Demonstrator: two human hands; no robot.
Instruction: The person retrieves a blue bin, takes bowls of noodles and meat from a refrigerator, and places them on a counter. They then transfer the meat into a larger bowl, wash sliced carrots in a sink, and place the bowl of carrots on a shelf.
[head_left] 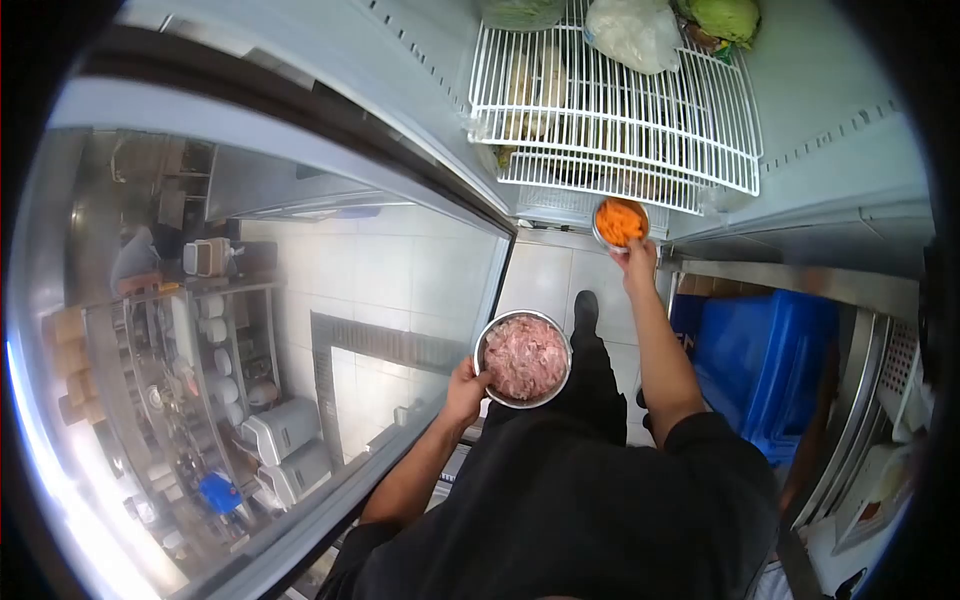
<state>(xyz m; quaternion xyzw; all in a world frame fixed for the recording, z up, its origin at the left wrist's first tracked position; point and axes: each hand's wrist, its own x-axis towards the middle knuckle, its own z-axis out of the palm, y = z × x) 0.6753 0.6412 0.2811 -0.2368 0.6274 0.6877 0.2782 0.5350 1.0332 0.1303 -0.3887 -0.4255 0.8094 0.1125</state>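
Observation:
I stand at an open fridge. My left hand (466, 388) grips the rim of a steel bowl of pink minced meat (524, 357), held at waist height in front of me. My right hand (637, 258) is stretched forward and holds a small steel bowl of orange shredded carrot (620, 221) at the mouth of the fridge, just below the front edge of the lowest white wire shelf (620, 175).
The glass fridge door (270, 330) stands open on my left and mirrors kitchen racks. Upper wire shelves (610, 110) carry bagged greens and a white bag (634, 32). A blue crate (765, 365) sits low at my right. The floor is tiled.

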